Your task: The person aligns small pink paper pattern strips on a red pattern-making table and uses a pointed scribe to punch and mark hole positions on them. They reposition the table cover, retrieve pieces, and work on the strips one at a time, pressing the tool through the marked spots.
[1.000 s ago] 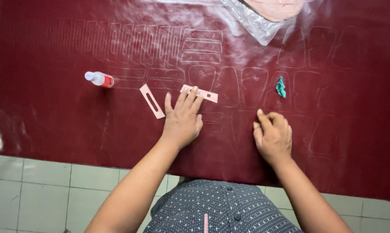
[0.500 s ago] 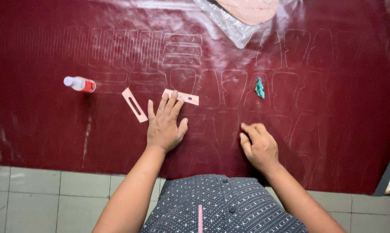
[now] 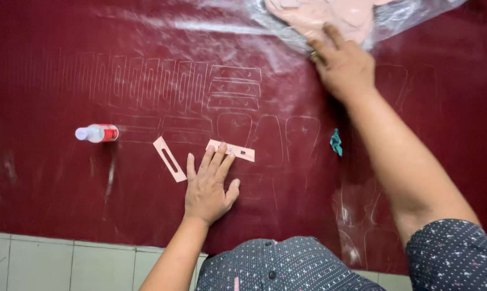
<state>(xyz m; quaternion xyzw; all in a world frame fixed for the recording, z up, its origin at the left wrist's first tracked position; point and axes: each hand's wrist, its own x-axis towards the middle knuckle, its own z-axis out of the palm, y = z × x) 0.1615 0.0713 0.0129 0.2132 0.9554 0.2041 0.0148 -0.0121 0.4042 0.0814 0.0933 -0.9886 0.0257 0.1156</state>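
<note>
**Inspector:** Pink pieces (image 3: 330, 13) lie in a heap at the top edge of the frame, right of centre, partly under a clear plastic sheet (image 3: 410, 16). Right hand (image 3: 343, 64) rests on the lower edge of that heap, fingers bent loosely and touching the plastic; no pinch is visible.

**Clerk:** And the other hand?

**Inspector:** Left hand (image 3: 208, 186) lies flat at lower centre, palm down, fingers spread on the dark red sheet (image 3: 49, 70). Its fingertips touch the near end of a short pink strip (image 3: 231, 150) with small holes.

**Clerk:** Anything beside it?

**Inspector:** A second pink strip with a long slot (image 3: 169, 158) lies tilted just left of that hand, apart from it. A small white bottle with a red label (image 3: 97, 133) lies on its side at middle left, well apart. A small teal scrap (image 3: 335, 143) sits right of centre, near the right forearm.

**Clerk:** Surface condition?

**Inspector:** Faint outlines of cut shapes are traced over the red sheet. Pale tiles (image 3: 65, 261) show at lower left.
</note>
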